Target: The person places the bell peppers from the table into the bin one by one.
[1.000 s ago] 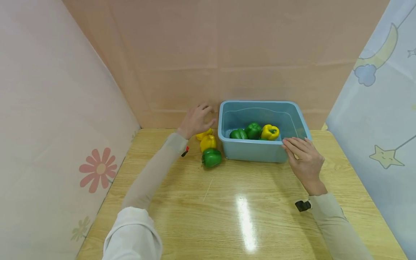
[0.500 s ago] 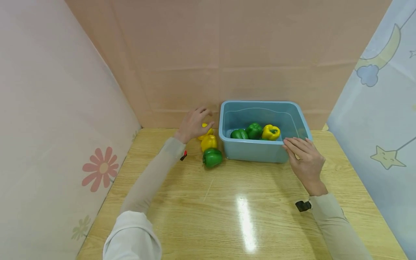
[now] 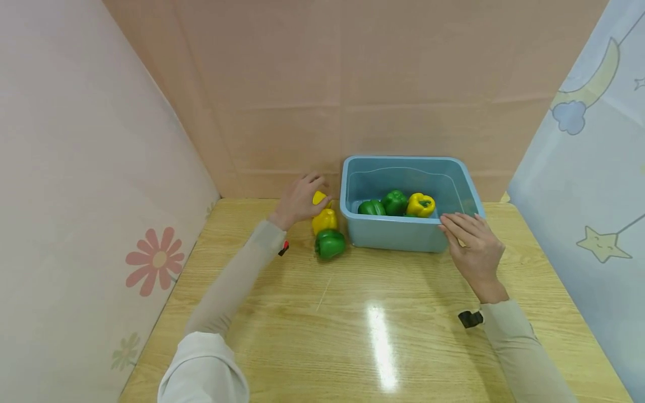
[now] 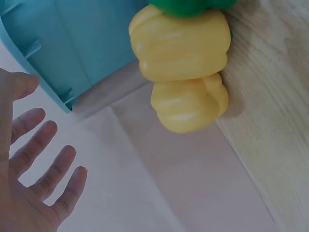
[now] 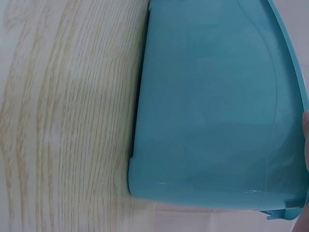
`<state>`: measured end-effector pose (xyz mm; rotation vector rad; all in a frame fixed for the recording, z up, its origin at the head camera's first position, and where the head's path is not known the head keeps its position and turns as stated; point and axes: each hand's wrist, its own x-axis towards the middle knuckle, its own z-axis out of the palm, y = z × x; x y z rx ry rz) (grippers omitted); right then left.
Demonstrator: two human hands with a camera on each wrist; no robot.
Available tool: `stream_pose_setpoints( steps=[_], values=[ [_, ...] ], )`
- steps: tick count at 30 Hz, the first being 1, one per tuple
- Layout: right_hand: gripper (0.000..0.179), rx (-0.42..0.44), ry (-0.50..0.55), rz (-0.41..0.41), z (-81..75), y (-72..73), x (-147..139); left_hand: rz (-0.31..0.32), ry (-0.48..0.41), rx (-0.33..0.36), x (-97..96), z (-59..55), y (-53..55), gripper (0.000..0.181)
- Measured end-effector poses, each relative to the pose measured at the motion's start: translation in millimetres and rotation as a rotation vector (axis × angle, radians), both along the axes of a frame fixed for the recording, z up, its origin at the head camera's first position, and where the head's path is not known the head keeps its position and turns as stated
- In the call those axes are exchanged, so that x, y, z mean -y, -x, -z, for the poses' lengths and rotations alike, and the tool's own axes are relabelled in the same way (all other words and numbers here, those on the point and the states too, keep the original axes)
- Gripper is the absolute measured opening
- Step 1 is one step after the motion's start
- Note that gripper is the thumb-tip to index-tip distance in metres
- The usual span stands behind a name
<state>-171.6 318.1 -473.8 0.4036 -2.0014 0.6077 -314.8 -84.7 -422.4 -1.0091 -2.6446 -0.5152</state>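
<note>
My left hand (image 3: 299, 200) is just above a yellow bell pepper (image 4: 190, 104), the farthest of three peppers in a row left of the blue plastic bin (image 3: 398, 234). Its fingers are spread and loosely bent, apart from the pepper in the left wrist view. A second yellow bell pepper (image 3: 324, 222) and a green bell pepper (image 3: 330, 244) lie nearer to me. My right hand (image 3: 472, 246) holds the bin's front rim near the right corner, fingers over the top; only a small part of it shows in the right wrist view.
Inside the bin lie green bell peppers (image 3: 395, 202) and a yellow bell pepper (image 3: 420, 205). The wooden table (image 3: 312, 330) reaches to a brown back sheet (image 3: 282, 112). Patterned sheets stand on the left and right sides.
My left hand has come down and slightly toward me, nearer the far yellow bell pepper. The right hand stays on the bin's rim, and the peppers lie as before.
</note>
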Motion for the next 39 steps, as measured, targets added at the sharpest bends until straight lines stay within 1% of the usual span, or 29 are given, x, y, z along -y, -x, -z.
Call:
stream_pose_setpoints(
  steps=[5,12,17,20,25,34,39],
  values=[
    [0.041,0.004,-0.001,0.001,-1.0,-0.8,1,0.021,-0.024,0.003,0.0,4.9,-4.2,0.025],
    [0.042,0.013,0.006,0.006,-3.4,-3.3,1,0.026,0.009,0.009,-1.3,9.1,-9.0,0.028],
    [0.041,0.008,0.013,0.001,-5.6,-4.6,3,0.034,0.010,-0.009,-1.8,11.4,-12.3,0.030],
    [0.042,0.004,0.015,0.001,-5.8,-4.9,3,0.032,-0.005,-0.029,-1.0,13.8,-14.2,0.030],
    [0.040,0.007,0.010,0.005,-4.6,-4.6,3,0.025,-0.020,-0.025,1.6,17.9,-17.8,0.030],
    [0.043,0.011,-0.003,0.015,-3.7,-5.9,3,-0.005,0.015,0.010,6.4,25.6,-27.4,0.032],
    [0.042,0.015,-0.011,0.017,-6.3,-6.2,4,-0.015,0.023,-0.006,7.0,29.9,-30.0,0.031]
  ],
)
